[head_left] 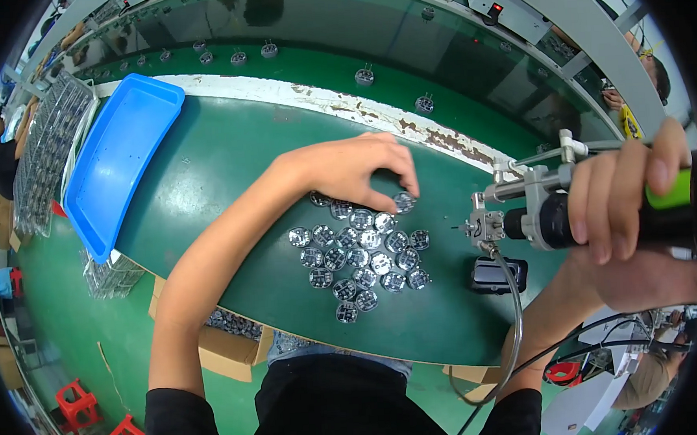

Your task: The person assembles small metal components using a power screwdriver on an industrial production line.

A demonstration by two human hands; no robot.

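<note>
My left hand (358,170) reaches over the far side of a cluster of small round silver-and-black electronic parts (358,256) on the green tabletop. Its thumb and fingers close around the edge of one round electronic part (404,203) at the cluster's far right. My right hand (619,195) is wrapped around a black cylindrical tool with a green section (669,191). A metal nozzle head (487,225) with a thin tip is at the tool's left, pointing toward the parts. A clear hose runs down from that head.
A blue tray (120,154) stands at the table's left edge. Beyond a chipped white ledge (311,99), more parts stand on a green strip (317,69). A dark rectangular case (499,275) lies below the nozzle. Cardboard boxes (228,354) sit under the near edge. Other people are at the sides.
</note>
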